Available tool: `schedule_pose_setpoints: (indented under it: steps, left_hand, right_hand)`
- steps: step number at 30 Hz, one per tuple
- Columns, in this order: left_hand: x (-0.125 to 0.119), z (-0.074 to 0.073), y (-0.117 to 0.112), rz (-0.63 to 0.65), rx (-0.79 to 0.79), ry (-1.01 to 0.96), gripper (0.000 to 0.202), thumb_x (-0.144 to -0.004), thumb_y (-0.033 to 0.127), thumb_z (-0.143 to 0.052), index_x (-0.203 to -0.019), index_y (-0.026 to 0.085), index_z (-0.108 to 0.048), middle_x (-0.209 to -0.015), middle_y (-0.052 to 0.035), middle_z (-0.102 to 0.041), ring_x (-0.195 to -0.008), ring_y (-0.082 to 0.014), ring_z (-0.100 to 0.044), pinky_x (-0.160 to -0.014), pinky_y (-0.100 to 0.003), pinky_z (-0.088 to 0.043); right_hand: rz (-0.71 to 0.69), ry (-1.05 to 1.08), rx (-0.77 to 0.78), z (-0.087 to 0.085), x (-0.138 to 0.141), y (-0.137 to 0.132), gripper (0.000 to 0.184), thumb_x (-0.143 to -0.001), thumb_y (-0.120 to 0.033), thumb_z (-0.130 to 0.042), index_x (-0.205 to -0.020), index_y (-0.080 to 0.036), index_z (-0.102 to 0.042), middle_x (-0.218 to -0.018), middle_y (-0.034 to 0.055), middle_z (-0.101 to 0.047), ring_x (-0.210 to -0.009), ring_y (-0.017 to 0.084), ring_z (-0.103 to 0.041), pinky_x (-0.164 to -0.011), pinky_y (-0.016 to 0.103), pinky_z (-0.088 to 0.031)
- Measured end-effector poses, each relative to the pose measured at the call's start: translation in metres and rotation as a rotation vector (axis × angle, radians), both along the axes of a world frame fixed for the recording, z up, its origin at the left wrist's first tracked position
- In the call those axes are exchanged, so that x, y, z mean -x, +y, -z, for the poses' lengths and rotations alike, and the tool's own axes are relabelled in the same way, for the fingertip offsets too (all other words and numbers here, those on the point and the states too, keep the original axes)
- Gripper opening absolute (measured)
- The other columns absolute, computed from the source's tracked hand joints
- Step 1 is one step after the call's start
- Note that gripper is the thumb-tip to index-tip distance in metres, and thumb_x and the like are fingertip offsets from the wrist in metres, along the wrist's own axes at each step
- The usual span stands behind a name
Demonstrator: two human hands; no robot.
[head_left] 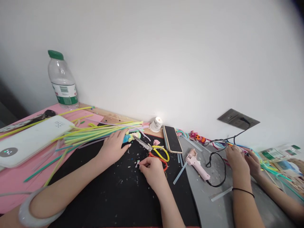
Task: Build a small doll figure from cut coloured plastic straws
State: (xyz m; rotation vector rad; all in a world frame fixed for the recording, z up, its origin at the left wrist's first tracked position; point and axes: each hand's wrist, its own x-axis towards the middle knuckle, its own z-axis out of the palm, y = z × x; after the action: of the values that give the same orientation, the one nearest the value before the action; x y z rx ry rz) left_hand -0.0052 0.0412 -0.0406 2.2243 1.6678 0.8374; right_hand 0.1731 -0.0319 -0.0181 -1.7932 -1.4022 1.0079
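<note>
Right hand (152, 172): thumb and forefinger together at the tips, pinching a small pale piece (137, 162) low over the black mat (106, 193).
Left hand (115, 144): laid beside the stems, thumb apart from the forefinger, with a blue-and-yellow fuzzy piece (128, 137) between them; I cannot tell whether these fingers clamp it or only rest against it.
Step in hand: apparently fine handling of the pale piece on the right, while the left seems to steady the fuzzy piece.
Next move calls for: a precise fingertip grip, I judge, and care around the scissors (144, 145), whose blades point at the fuzzy piece and whose handles lie just beyond the right hand.
Fuzzy stems (95, 134): a loose yellow and green bundle, lying across the pink sheet (14, 201) and the mat's far edge.
Bottle (64, 90): green cap, white-and-green label with a barcode block; red characters at the label's sides, too small to read.
White device (35, 139): lit characters near its far end, slanted, not surely legible; small green lights in a grey disc.
White roll (156, 124): faint dark marks, unreadable.
Phone (173, 139): dark screen, no writing showing.
</note>
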Motion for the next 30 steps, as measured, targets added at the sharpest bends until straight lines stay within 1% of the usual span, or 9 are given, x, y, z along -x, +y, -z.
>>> schedule_pose_setpoints:
  steps: [5, 12, 15, 18, 21, 23, 25, 28, 30]
  left_hand:
    - [0.001, 0.002, 0.002, 0.002, 0.046, -0.03, 0.05, -0.082, 0.027, -0.052, -0.131, 0.02, -0.048, -0.126, -0.0151, -0.061, -0.116, -0.0376, -0.054, -0.091, -0.048, -0.042]
    - [0.001, -0.005, 0.002, -0.004, 0.047, 0.011, 0.047, -0.083, 0.023, -0.051, -0.13, 0.02, -0.048, -0.127, -0.0144, -0.06, -0.116, -0.0374, -0.054, -0.089, -0.046, -0.042]
    - [0.002, -0.007, 0.003, -0.012, 0.065, 0.035, 0.046, -0.083, 0.022, -0.05, -0.129, 0.02, -0.049, -0.122, -0.0131, -0.063, -0.114, -0.0369, -0.055, -0.087, -0.046, -0.043]
    - [0.002, -0.007, 0.005, -0.01, 0.081, 0.038, 0.047, -0.081, 0.022, -0.05, -0.128, 0.018, -0.05, -0.117, -0.0133, -0.064, -0.112, -0.036, -0.056, -0.085, -0.045, -0.043]
    - [0.002, -0.005, 0.006, 0.01, 0.086, 0.017, 0.049, -0.078, 0.022, -0.05, -0.127, 0.016, -0.05, -0.114, -0.0141, -0.063, -0.109, -0.035, -0.056, -0.085, -0.044, -0.044]
    - [0.0, -0.004, 0.006, 0.032, 0.086, 0.002, 0.051, -0.077, 0.024, -0.049, -0.128, 0.015, -0.049, -0.114, -0.0143, -0.062, -0.109, -0.0343, -0.056, -0.086, -0.043, -0.044]
    - [-0.001, -0.001, 0.006, 0.04, 0.085, 0.003, 0.053, -0.077, 0.026, -0.049, -0.129, 0.015, -0.047, -0.116, -0.0145, -0.061, -0.11, -0.0339, -0.055, -0.088, -0.043, -0.043]
    - [-0.003, 0.002, 0.006, 0.032, 0.086, 0.03, 0.053, -0.074, 0.026, -0.049, -0.126, 0.017, -0.048, -0.114, -0.0137, -0.06, -0.111, -0.0338, -0.054, -0.089, -0.043, -0.043]
    - [-0.004, 0.004, 0.006, 0.031, 0.078, 0.038, 0.045, -0.073, 0.026, -0.049, -0.117, 0.02, -0.052, -0.111, -0.0118, -0.061, -0.109, -0.0329, -0.055, -0.087, -0.043, -0.043]
  right_hand:
    - [-0.042, -0.151, -0.031, -0.002, -0.002, -0.002, 0.019, -0.062, -0.006, -0.055, -0.055, -0.018, -0.068, -0.054, 0.0007, -0.062, -0.053, 0.014, -0.054, -0.053, 0.025, -0.037]
    - [-0.041, -0.277, -0.014, -0.01, -0.011, -0.005, 0.018, -0.062, -0.008, -0.058, -0.049, -0.019, -0.058, -0.054, 0.0011, -0.06, -0.051, 0.015, -0.052, -0.05, 0.026, -0.035]
    - [-0.021, -0.271, -0.015, -0.018, -0.017, -0.005, 0.016, -0.066, -0.016, -0.061, -0.051, -0.019, -0.058, -0.053, 0.0004, -0.059, -0.052, 0.016, -0.053, -0.052, 0.027, -0.035]
    - [0.011, -0.257, -0.058, -0.029, -0.026, -0.006, 0.016, -0.072, -0.022, -0.058, -0.057, -0.019, -0.06, -0.055, 0.0004, -0.059, -0.053, 0.016, -0.052, -0.051, 0.026, -0.034]
    - [0.017, -0.274, -0.114, -0.042, -0.036, -0.004, 0.018, -0.076, -0.025, -0.055, -0.06, -0.018, -0.062, -0.057, 0.0012, -0.06, -0.054, 0.016, -0.053, -0.051, 0.026, -0.034]
    - [-0.003, -0.32, -0.138, -0.049, -0.04, 0.0, 0.015, -0.077, -0.023, -0.055, -0.066, -0.018, -0.064, -0.063, 0.0026, -0.064, -0.058, 0.017, -0.056, -0.055, 0.026, -0.037]
    - [-0.053, -0.388, -0.169, -0.052, -0.04, 0.007, 0.012, -0.077, -0.02, -0.055, -0.079, -0.017, -0.067, -0.075, 0.0043, -0.068, -0.067, 0.018, -0.06, -0.061, 0.027, -0.041]
    - [-0.166, -0.526, -0.205, -0.048, -0.03, 0.022, 0.028, -0.076, -0.014, -0.057, -0.102, -0.017, -0.065, -0.1, 0.0085, -0.069, -0.087, 0.021, -0.063, -0.073, 0.029, -0.044]
    - [-0.235, -0.639, -0.199, -0.041, -0.02, 0.032, 0.036, -0.076, -0.011, -0.055, -0.111, -0.015, -0.062, -0.109, 0.0125, -0.067, -0.096, 0.023, -0.062, -0.077, 0.03, -0.044]
